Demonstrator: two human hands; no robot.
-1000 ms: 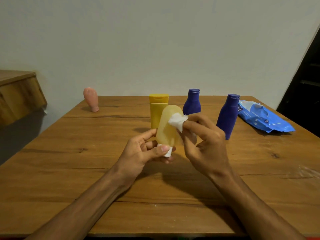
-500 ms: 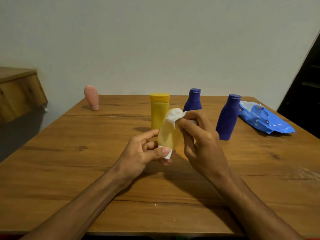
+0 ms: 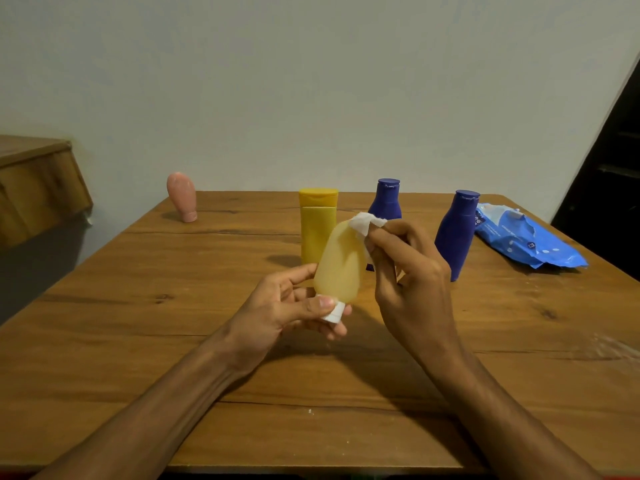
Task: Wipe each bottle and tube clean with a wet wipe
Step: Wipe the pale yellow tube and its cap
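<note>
The left hand (image 3: 287,306) pinches the pale yellow tube (image 3: 337,263) by its white cap, long axis tilted up-right; the right hand (image 3: 408,271) presses the wet wipe (image 3: 365,225) against its far upper end.

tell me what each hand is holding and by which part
Left hand holds the pale yellow tube by its white cap end; right hand pinches a wet wipe against the tube's upper end.

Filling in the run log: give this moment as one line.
left hand: holds pale yellow tube, cap down | right hand: wet wipe on tube's top end | four containers standing on table
</note>
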